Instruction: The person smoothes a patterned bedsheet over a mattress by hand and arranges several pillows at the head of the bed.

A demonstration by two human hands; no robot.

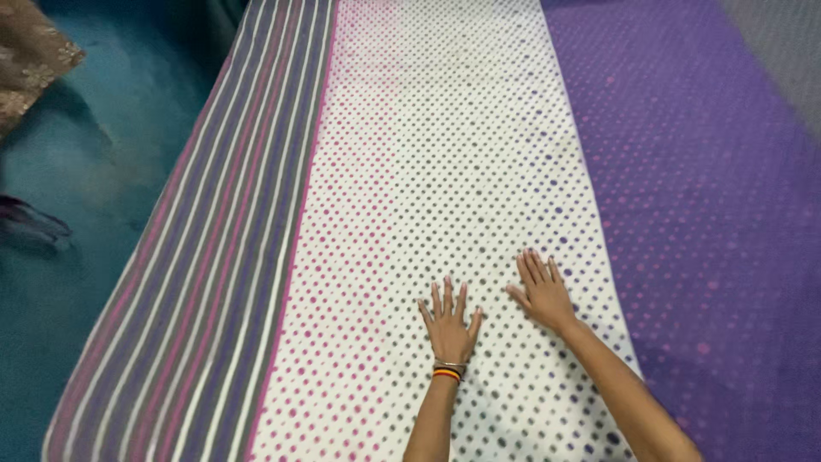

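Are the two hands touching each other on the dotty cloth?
Apart. The head view shows the left hand and the right hand lying flat on the white dotted cloth, with a strip of cloth plainly showing between them.

A teal floor (103,171) and beige embroidered cloth (30,60) lie left.

Flat cloth (445,154) lies open ahead of both hands, nothing standing on it; only a brown bundle (30,60) sits far upper left.
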